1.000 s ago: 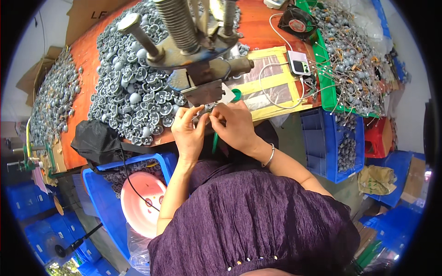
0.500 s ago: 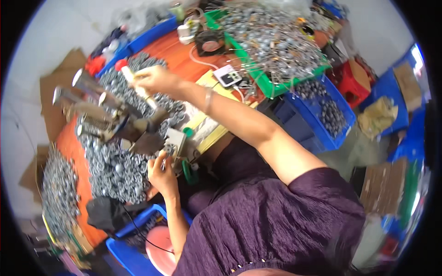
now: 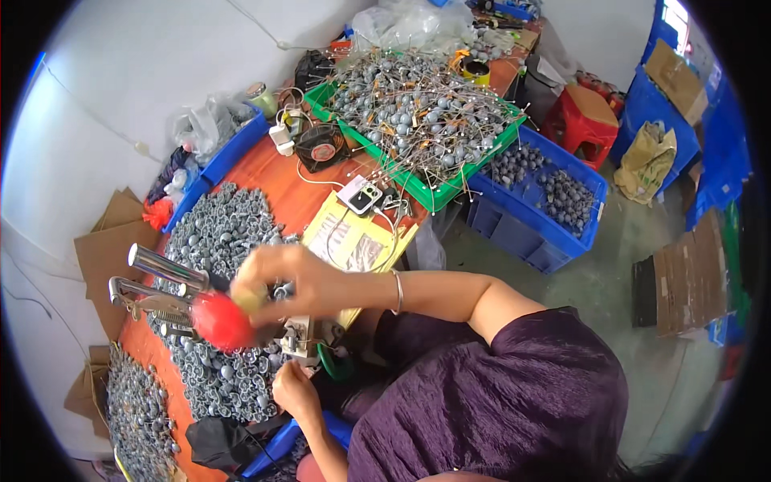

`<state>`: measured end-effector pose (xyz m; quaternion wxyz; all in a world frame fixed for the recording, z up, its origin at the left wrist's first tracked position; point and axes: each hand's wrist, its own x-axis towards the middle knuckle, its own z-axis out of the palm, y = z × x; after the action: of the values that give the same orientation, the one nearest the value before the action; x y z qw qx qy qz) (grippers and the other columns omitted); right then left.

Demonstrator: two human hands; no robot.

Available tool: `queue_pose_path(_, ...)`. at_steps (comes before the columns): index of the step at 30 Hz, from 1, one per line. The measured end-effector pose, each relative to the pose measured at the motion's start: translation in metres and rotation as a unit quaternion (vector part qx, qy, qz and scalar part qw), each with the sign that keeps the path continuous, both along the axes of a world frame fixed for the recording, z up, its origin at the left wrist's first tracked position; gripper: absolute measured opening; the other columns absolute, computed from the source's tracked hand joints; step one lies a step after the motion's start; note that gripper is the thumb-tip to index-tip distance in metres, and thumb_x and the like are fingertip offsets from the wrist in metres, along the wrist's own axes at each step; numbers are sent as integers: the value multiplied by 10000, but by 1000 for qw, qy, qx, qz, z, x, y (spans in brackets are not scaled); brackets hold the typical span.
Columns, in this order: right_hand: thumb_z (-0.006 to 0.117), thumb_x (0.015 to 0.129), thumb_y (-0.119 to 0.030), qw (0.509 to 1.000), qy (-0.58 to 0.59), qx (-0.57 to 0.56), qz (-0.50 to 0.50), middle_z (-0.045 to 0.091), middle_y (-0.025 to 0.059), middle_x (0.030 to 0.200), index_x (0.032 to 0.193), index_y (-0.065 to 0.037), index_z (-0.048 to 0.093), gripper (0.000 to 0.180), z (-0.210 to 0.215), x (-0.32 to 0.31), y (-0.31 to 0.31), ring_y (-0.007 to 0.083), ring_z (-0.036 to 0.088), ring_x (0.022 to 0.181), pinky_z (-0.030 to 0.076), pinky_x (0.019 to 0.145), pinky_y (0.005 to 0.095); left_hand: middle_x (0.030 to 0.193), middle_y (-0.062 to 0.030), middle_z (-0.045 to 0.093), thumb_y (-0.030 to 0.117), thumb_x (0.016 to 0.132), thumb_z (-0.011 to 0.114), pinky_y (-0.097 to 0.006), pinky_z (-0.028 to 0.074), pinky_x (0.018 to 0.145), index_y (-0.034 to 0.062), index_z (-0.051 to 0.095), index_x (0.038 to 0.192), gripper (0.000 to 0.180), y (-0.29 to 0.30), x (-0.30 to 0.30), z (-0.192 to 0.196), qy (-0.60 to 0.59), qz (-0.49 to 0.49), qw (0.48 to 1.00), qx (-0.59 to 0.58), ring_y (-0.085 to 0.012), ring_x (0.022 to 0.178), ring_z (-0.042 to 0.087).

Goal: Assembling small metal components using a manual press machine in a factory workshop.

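Note:
My right hand (image 3: 301, 281) is closed around the lever of a metal hand press, just behind the lever's red ball knob (image 3: 223, 321). Hand and knob are smeared by motion. They cover much of the press, whose chrome cylinder (image 3: 165, 267) and spring stick out to the left. Below, my left hand (image 3: 295, 391) has its fingers pinched together close to the press's metal block (image 3: 299, 336). Whatever those fingers hold is hidden. Small grey ring-like parts (image 3: 221, 371) lie heaped around the press on the orange tabletop (image 3: 277, 183).
A green tray (image 3: 438, 193) heaped with grey balls on thin stems stands at the back. Beside it is a blue crate (image 3: 514, 233) of dark parts. A small fan (image 3: 323, 148), a white device (image 3: 360, 195) with cables and a yellow sheet (image 3: 333, 233) lie nearer.
My right hand has swung the red-knobbed lever down and toward me. My left hand stays low by the press, fingers still together. The whole view has shifted and turned.

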<state>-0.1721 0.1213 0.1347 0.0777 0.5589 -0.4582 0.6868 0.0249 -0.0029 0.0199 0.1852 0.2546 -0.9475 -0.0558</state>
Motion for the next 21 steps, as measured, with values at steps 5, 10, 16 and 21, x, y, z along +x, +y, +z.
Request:
queue_pose_path(5, 622, 863, -139, 965, -222, 132, -33, 632, 17, 726, 858, 0, 638, 140, -72, -23, 2, 59, 548, 682, 443, 623, 241, 689, -114, 648, 95, 912, 538, -261, 433, 489, -60, 658, 892, 197, 45, 19, 27, 43, -157, 746, 646, -138, 506, 538)
queue_pose_path(10, 629, 858, -103, 942, -219, 246, -60, 668, 30, 803, 898, 5, 667, 122, -98, -52, 60, 66, 605, 761, 488, 695, 235, 760, -137, 648, 167, 904, 569, -241, 488, 530, 1, 612, 853, 179, 11, 52, 39, 296, -149, 638, 695, -189, 571, 596)
queue_pose_path(16, 640, 846, -128, 925, -131, 234, -269, 662, 7, 773, 843, -20, 677, 114, -69, -178, 108, 81, 609, 729, 495, 675, 261, 1247, -169, 551, 163, 974, 426, -341, 458, 900, -46, 522, 1221, 338, -206, 138, 99, 770, 84, 570, 276, -267, 1060, 571)
queue_pose_path(21, 617, 802, -271, 649, 13, 453, -612, 689, 127, 799, 825, -109, 721, 194, -48, -302, 141, 316, 664, 746, 527, 677, 410, 1097, -151, 617, 119, 929, 516, -314, 500, 745, -55, 596, 1109, 263, -151, 121, 8, 341, 184, 922, -17, -224, 914, 604)
